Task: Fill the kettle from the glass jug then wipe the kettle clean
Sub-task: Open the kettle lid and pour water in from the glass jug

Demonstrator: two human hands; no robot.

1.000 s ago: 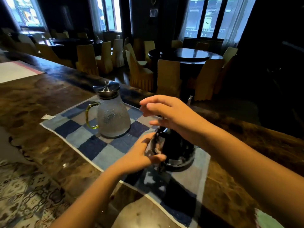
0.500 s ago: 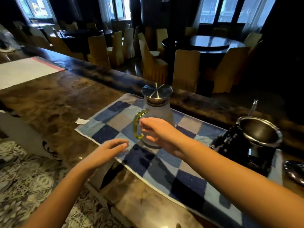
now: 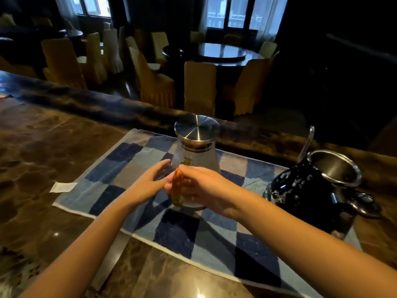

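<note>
The frosted glass jug (image 3: 198, 155) with a steel lid and a yellow handle stands upright on the blue checked towel (image 3: 178, 231). My right hand (image 3: 202, 190) is closed around the jug's handle. My left hand (image 3: 148, 183) rests with its fingers against the jug's left side. The black speckled kettle (image 3: 300, 192) stands on the towel's right end with its steel mouth open and its lid off.
The kettle's lid (image 3: 365, 205) lies on the brown marble counter (image 3: 43, 160) to the kettle's right. A small white tag (image 3: 63, 187) sticks out at the towel's left edge. Beyond the counter are covered chairs and round tables.
The kettle's lid came off and the kettle stands open at the right. Both hands moved left to the jug; my right hand closed on its handle and my left touched its side.
</note>
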